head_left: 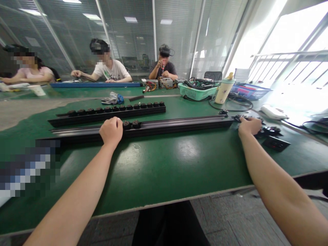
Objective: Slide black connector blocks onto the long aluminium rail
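Note:
A long black rail [179, 128] with a grey metallic channel lies across the green table. My left hand [111, 131] is closed over the rail left of its middle, and its fingertips are hidden behind it. Just right of that hand, two black blocks [131, 125] sit in the channel. Beyond the rail's right end, my right hand [249, 126] has curled fingers among small black parts [273, 131]; what it grips is hidden. A flat black piece [276, 143] lies nearer me. Farther back is a second black rail [110, 115], lined with several black blocks.
A crumpled grey-blue cloth [113, 98] lies behind the rails. A green basket [197, 91], a cream bottle [224, 89], cables and a blue basket [252, 91] stand at the back right. Three people sit across the table [164, 171]. A pixelated object lies at left.

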`<state>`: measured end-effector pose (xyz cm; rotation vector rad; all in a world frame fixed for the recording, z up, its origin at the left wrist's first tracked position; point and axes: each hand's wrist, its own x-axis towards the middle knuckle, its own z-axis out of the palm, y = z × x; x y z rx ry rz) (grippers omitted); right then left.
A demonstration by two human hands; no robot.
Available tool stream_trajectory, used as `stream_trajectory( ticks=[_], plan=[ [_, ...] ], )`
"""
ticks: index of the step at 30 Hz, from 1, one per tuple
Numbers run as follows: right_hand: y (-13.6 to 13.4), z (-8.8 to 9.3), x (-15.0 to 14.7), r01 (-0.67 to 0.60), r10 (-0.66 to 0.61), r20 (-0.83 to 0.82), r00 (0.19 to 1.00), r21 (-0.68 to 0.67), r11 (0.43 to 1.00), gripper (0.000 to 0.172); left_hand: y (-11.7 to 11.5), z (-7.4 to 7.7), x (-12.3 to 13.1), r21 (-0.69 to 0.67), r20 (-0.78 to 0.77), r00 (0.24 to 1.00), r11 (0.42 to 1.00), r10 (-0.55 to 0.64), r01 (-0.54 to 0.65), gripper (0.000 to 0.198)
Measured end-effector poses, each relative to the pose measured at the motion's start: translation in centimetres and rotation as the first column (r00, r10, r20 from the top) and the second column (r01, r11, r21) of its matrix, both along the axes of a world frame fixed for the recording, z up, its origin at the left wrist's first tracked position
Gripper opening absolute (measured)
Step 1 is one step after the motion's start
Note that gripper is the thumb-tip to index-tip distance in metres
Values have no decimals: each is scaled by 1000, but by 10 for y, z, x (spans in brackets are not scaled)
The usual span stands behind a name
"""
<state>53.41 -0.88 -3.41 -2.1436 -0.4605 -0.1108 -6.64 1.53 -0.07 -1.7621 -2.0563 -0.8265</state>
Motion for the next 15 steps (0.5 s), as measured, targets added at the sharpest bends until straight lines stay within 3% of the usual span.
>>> stream_trajectory(
  ticks=[4, 8, 11, 15],
  plan=[
    [-2, 5, -6, 156, -155, -62, 986, 16, 988, 41, -1, 1, 1, -2, -4, 1000, 1000, 5, -5, 42],
    [-16, 2, -12, 161, -161, 4, 987, -42, 986, 48, 0, 0, 0, 0, -10, 1000, 1000, 7, -7, 43],
    [-33, 5, -18, 25, -17, 149, 989, -51, 998, 40, 1, -2, -1, 7, -9, 1000, 1000, 1, -1, 43],
    [-46, 23, -39, -241, 266, 461, 847, -112, 964, 35, 1, -4, -1, 24, -16, 1000, 1000, -5, 6, 44]
  ],
)
